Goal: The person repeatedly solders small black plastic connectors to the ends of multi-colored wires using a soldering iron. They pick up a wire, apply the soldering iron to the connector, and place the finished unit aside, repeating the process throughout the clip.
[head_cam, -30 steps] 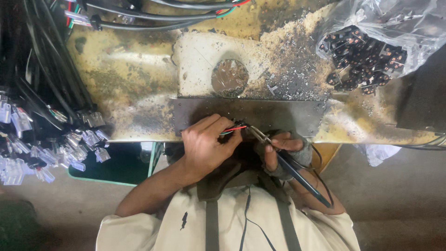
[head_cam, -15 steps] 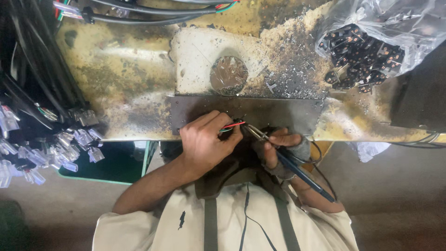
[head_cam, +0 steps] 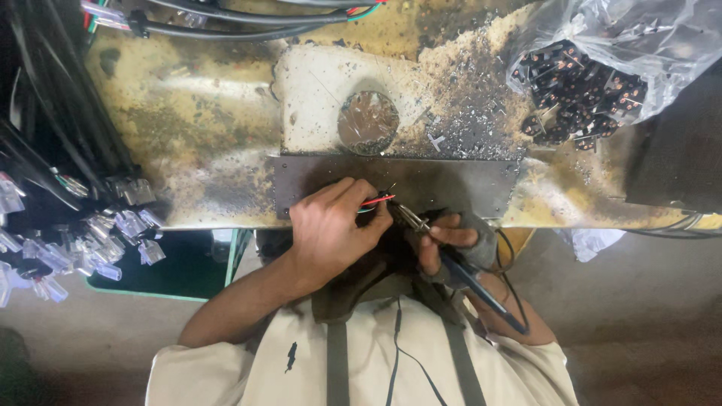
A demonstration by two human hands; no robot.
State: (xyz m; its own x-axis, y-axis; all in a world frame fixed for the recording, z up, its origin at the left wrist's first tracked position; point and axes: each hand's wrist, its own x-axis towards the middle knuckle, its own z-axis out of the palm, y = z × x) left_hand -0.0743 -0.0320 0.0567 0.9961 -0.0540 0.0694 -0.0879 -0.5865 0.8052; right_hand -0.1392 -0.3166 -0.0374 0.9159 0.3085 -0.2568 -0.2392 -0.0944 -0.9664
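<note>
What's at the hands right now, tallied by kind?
soldering iron: 1, gripped in the right hand
thin wires: 2 that show, one red and one green, pinched in the left hand
dark metal plate: 1
clear bag of small dark parts: 1
Total: 5

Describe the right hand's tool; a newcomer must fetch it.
At the stained yellow workbench's near edge lies a dark metal plate. Just before it, the right hand grips a soldering iron, blue-handled and metal-tipped, unlike the left hand's thin wires.
</note>
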